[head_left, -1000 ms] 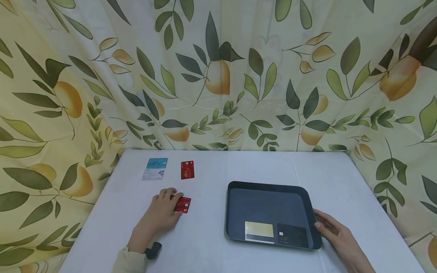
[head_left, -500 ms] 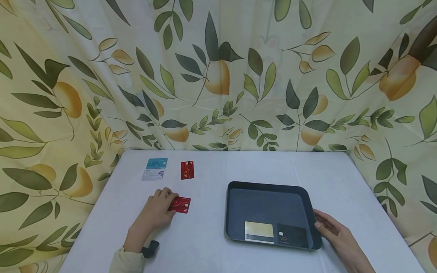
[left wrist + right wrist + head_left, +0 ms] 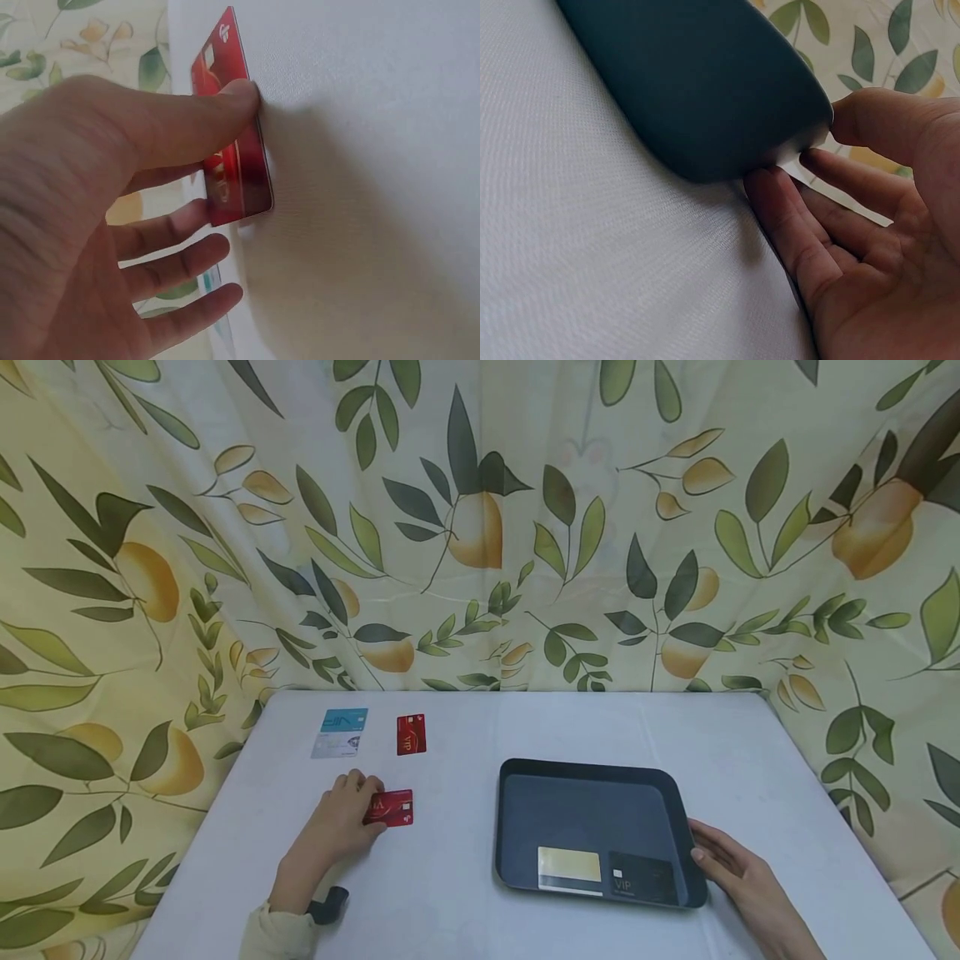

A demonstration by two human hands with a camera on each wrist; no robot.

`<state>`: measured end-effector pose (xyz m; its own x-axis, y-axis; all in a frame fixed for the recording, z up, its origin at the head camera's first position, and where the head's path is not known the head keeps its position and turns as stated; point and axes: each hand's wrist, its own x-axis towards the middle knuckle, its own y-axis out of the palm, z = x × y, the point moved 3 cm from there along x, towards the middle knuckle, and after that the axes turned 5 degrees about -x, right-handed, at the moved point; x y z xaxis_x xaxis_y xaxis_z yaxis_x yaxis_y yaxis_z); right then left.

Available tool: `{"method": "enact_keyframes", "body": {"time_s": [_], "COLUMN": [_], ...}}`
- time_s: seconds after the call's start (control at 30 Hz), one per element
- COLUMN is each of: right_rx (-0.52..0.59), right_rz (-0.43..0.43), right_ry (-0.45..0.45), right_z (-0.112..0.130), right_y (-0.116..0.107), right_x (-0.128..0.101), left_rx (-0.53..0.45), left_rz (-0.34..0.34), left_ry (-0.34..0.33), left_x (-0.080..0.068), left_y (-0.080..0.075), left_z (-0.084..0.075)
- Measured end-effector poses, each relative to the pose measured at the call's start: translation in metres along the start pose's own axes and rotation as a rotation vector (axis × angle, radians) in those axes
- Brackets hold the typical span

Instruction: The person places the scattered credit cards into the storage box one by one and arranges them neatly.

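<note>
1. Card (image 3: pixel 393 808), red, is at left, on or just above the tabletop (image 3: pixel 450 885); contact is hard to judge.
2. Left hand (image 3: pixel 341 818) pinches its long edges between thumb and fingers.
3. Likely light, stiff and slick: best held by those edges.
4. Right hand (image 3: pixel 737 870) grips the tray (image 3: pixel 577 802) at its right end.

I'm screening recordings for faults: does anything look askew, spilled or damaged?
Nothing looks spilled or visibly damaged. The dark tray is only mildly askew, turned slightly against the back edge of the table. The right hand touches its side; the left hand holds a red card.
</note>
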<state>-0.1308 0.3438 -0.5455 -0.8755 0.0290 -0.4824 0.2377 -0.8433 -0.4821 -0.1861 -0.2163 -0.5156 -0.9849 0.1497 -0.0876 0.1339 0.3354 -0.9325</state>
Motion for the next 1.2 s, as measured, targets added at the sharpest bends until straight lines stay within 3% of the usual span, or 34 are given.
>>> {"method": "enact_keyframes", "body": {"time_s": [0.27,0.63,1.2], "right_rx": [0.019,-0.01,-0.053], "right_rz": [0.003,-0.01,-0.024], "right_ry": [0.002,-0.001,-0.045], "right_z": [0.002,0.004,0.015], "right_y": [0.001,0.001,-0.002], "right_x": [-0.001,-0.002,-0.006], "left_rx": [-0.232,-0.371,-0.523], "left_rz": [-0.055,-0.137,-0.165], "left_ry": [-0.07,-0.165,-0.185], "left_x": [-0.004,-0.008,-0.012], "left_y": [0.0,0.006,-0.002], "left_z": [0.0,0.006,-0.01]}}
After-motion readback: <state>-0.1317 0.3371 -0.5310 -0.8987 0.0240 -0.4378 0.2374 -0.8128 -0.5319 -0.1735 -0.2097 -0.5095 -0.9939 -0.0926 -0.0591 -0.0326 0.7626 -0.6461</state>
